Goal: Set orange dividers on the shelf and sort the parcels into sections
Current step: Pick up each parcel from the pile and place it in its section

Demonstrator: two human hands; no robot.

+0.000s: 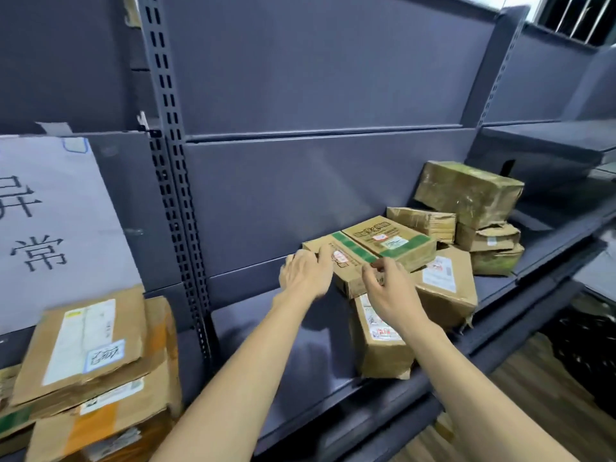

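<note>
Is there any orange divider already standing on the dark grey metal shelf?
No, the dark grey metal shelf carries only brown cardboard parcels, and no orange divider stands anywhere on it.

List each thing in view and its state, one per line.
left hand: open, fingers on the green-taped box
right hand: fingers loosely curled at that box's near edge
green-taped box: sealed, atop other parcels
shelf: no orange dividers visible
wrapped parcel: topmost, tilted

Brown cardboard parcels lie heaped toward the right end of the dark grey shelf, some dented. A flat green-striped box tops the heap; a labelled box stands at the shelf's front edge.
</note>
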